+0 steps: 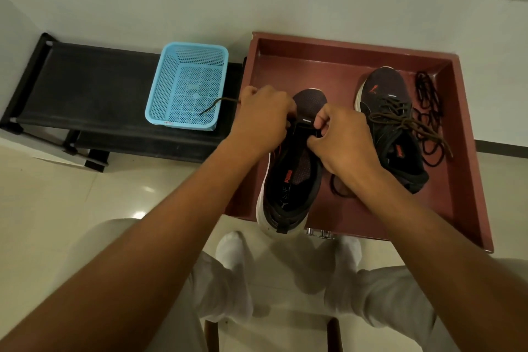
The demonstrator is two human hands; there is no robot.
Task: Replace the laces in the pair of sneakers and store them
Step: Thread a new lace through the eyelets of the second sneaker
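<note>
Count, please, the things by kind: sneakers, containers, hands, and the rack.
Sneakers: 2, one being laced, one already with brown laces.
Containers: 2, the blue basket and the red tray.
Hands: 2, left hand, right hand.
Black rack: 1.
Total: 7.

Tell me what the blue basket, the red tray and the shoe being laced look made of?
Basket: likely moulded plastic, with perforated walls and floor and a smooth, even blue. Tray: looks like painted or laminated wood, with thick square walls and a dull reddish-brown finish, though I can't be sure. Shoe: dark knit or mesh fabric upper with a dotted weave, on a pale sole that looks like foam or rubber.
</note>
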